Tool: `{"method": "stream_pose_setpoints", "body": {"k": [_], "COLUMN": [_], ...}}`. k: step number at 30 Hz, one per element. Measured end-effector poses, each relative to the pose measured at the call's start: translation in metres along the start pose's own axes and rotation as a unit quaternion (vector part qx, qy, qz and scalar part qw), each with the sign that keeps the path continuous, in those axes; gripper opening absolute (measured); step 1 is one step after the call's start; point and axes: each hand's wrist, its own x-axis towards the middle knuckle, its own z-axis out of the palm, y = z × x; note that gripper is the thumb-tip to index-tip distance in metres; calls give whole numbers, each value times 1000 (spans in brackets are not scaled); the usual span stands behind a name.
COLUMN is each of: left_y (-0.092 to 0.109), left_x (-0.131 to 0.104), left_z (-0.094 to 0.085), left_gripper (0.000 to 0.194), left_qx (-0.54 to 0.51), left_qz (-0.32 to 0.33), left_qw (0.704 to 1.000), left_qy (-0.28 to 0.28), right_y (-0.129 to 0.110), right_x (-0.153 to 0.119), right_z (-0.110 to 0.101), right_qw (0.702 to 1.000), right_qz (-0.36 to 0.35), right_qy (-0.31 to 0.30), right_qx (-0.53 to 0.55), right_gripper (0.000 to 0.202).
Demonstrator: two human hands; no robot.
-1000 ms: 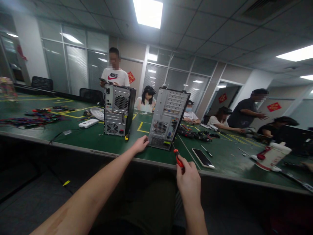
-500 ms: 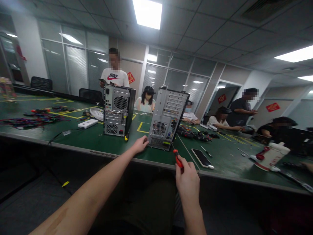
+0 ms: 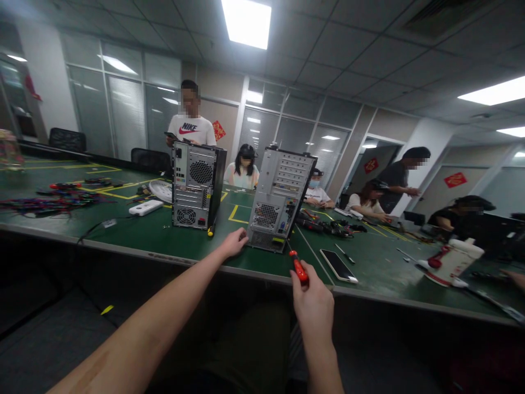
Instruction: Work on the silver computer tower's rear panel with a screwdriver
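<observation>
Directly before me a silver-grey computer case (image 3: 266, 189) stands upright on the green table (image 3: 192, 243), its back panel facing me and leaning slightly in view. At its lower left edge my left hand (image 3: 235, 242) rests against it with curled fingers; the fingertips are partly hidden. A red and black screwdriver (image 3: 298, 266) is held by its handle in my right hand (image 3: 314, 290). Its thin shaft points up to the lower right corner of the case's back panel; the tip is too small to make out.
A second computer case (image 3: 192, 183) stands to the left, a yellow-handled tool (image 3: 210, 231) by its base. On the right lie a phone (image 3: 338, 266), a thin pen-like tool (image 3: 345, 253) and a white-and-red megaphone (image 3: 455, 262). Cables (image 3: 53, 200) pile up far left. Several people sit or stand behind.
My right hand has shifted its fingers on the screwdriver, showing more of the red handle. My left hand and both cases stay put. A person at the back right has moved slightly left.
</observation>
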Motion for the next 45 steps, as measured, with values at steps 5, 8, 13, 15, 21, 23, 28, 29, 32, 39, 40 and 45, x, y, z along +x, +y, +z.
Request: {"method": "stream_pose_setpoints", "body": {"k": [5,8,13,15,21,23,28,29,32,39,40,45], "left_y": [0,-2,-2,-1,4,5,6,6,4,-2,-3,-6], "left_x": [0,1,2,1,0,-1,-1,-1,-1,2,2,3], "left_z": [1,2,2,2,0,0,-1,-1,0,3,3,5], "left_gripper": [12,13,14,14,10,9,11,11,11,12,13,13], "left_qx": [-5,-15,-13,-12,-7,-4,-13,-15,-18,-7,-7,-16], "left_qz": [2,-5,-1,0,0,-5,-14,-14,-14,-3,-1,3], "left_qw": [1000,1000,1000,1000,1000,1000,1000,1000,1000,1000,1000,1000], "left_qy": [1,0,-1,-2,5,5,1,2,-2,-3,-3,-1], "right_y": [4,2,-3,-4,2,2,0,-1,0,4,3,-5], "right_x": [-1,1,4,4,0,-1,2,2,3,0,0,4], "right_z": [-2,-3,-1,-1,-3,-3,1,2,5,3,2,4], "right_qw": [999,998,988,986,999,999,998,996,994,999,999,998], "right_qz": [-43,-27,93,107,-22,-48,35,55,75,-46,-46,46], "right_qy": [16,2,-36,-45,7,13,2,-3,-13,19,18,27], "right_qx": [11,54,118,121,25,12,56,64,74,19,17,36], "right_gripper": [43,47,53,51,44,44,51,53,55,43,43,52]}}
